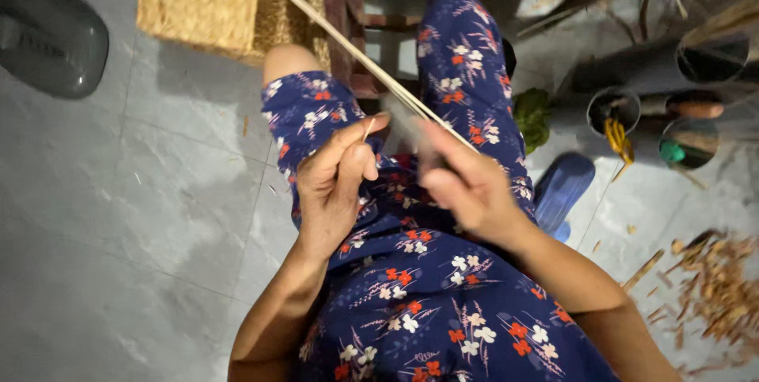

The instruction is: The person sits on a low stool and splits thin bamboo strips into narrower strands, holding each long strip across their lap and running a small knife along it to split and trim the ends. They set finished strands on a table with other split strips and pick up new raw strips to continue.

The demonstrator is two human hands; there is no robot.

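Note:
A long, thin pale bamboo strip (332, 30) runs from the top centre down to my lap. My right hand (466, 184) grips its lower end, fingers closed and slightly blurred. My left hand (336, 176) pinches a short thin sliver (368, 129) between thumb and forefinger, just left of the strip. Both hands rest above my lap, which is covered by dark blue cloth with red and white flowers (427, 295).
A woven straw basket (202, 2) and a wooden stool frame (371, 2) stand ahead. A dark grey lid-like object (47, 38) lies at far left. Round tubes holding tools (617, 113) and bamboo pieces sit at right, with wood shavings (711, 287) on the grey floor.

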